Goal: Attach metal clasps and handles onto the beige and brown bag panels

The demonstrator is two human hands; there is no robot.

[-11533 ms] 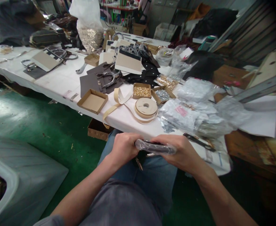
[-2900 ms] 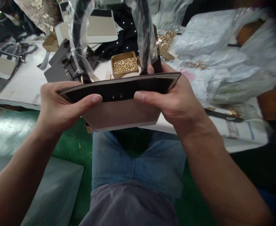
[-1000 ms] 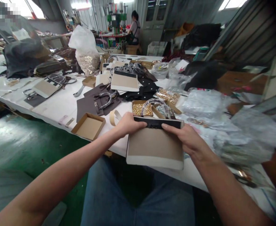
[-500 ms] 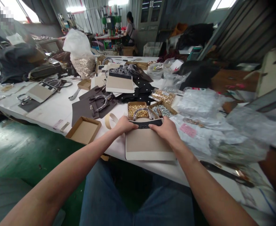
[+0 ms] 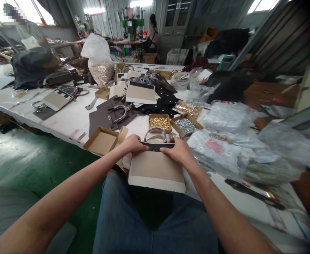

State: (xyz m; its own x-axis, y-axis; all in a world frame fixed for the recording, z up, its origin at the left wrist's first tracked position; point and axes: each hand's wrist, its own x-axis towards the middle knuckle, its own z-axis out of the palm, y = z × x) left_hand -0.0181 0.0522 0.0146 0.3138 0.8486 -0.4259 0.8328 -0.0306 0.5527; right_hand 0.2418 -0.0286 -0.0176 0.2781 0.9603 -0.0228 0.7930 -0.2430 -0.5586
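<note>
Between my two hands is a beige handbag panel (image 5: 156,165) with a black strip along its top edge and a wrapped, curved handle (image 5: 155,129) standing up behind it. My left hand (image 5: 136,144) is closed on the top left corner, thumb on the black strip. At the top right corner my right hand (image 5: 176,150) grips the same panel, its thumb also on the strip. The panel's lower edge hangs out past the table edge, over my lap. Just beyond lie a box of gold studs (image 5: 159,122) and a box of silver studs (image 5: 186,126).
An empty cardboard tray (image 5: 101,140) and a tape roll (image 5: 123,134) lie to the left. Grey bag pieces (image 5: 112,113) and stacked beige panels (image 5: 141,93) are farther back. Plastic-wrapped packs (image 5: 223,116) crowd the right. Other people work in the background.
The panel has come closer to my body and slightly left, with both hands still on it. Its handle now stands clear of the gold stud box. The view has shifted a little.
</note>
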